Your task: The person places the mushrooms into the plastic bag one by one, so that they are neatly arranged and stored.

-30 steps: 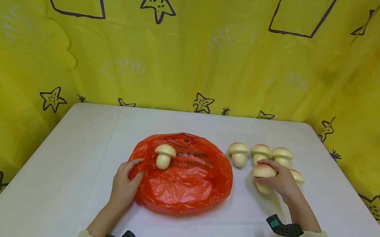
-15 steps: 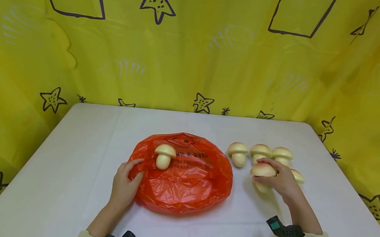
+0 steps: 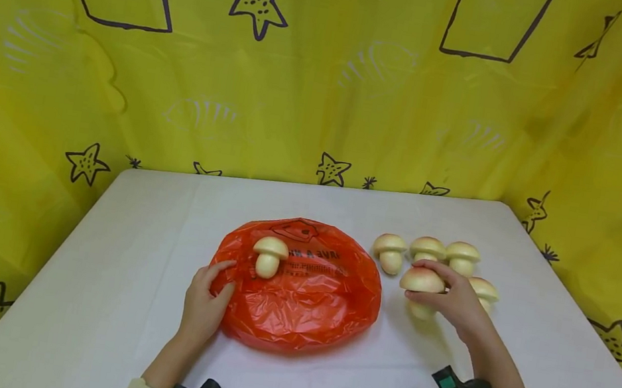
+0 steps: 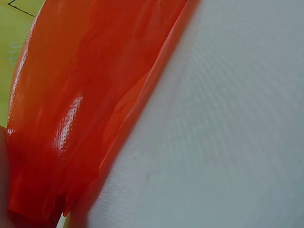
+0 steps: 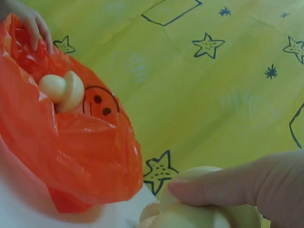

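Observation:
In the head view, my left hand (image 3: 204, 302) holds the left rim of a red plastic bag (image 3: 291, 325) that lies spread on the table. A toy mushroom (image 3: 269, 257) with a pale cap rests inside the bag's opening. To the right of the bag, my right hand (image 3: 455, 299) grips a second mushroom (image 3: 421, 281) by its cap, stem pointing down. The right wrist view shows my thumb (image 5: 213, 187) across this held mushroom (image 5: 190, 216). Red film of the bag (image 4: 85, 95) fills the left part of the left wrist view; most of my left hand is out of that frame.
Several more toy mushrooms stand behind and beside my right hand, among them one mushroom (image 3: 389, 253) nearest the bag and one mushroom (image 3: 483, 292) behind the wrist. A white cloth covers the table (image 3: 112, 271). A yellow patterned curtain (image 3: 303, 85) hangs around it.
My right hand has shifted slightly left with the held mushroom, and the mushroom behind it shows more. The left hand and the bag have stayed in place.

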A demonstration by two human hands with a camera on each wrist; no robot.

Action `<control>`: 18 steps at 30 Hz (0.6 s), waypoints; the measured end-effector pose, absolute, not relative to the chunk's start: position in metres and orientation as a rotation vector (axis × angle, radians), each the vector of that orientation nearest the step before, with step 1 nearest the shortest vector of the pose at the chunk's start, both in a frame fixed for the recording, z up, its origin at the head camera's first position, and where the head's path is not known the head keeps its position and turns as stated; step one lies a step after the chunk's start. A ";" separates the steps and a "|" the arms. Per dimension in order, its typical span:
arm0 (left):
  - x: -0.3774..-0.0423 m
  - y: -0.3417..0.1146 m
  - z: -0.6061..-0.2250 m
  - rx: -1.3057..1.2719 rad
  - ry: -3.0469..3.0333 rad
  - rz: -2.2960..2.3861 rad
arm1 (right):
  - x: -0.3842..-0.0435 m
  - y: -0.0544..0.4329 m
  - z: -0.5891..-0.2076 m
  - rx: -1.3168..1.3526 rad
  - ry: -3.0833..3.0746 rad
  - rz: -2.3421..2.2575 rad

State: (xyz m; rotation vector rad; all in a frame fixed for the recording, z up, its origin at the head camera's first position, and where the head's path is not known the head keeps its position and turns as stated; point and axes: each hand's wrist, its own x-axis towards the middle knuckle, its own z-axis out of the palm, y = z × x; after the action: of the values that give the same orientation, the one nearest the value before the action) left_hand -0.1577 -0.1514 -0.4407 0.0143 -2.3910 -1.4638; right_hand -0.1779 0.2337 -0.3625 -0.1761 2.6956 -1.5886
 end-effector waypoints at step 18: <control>-0.159 -0.151 -0.441 0.021 -2.389 -1.460 | -0.175 0.216 -0.352 -0.185 2.652 -1.646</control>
State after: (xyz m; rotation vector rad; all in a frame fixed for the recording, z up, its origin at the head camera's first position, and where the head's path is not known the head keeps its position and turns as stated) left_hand -0.1591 -0.1514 -0.4414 0.0209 -2.3890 -1.4595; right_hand -0.1748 0.2164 -0.3518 -0.1854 2.6523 -1.6465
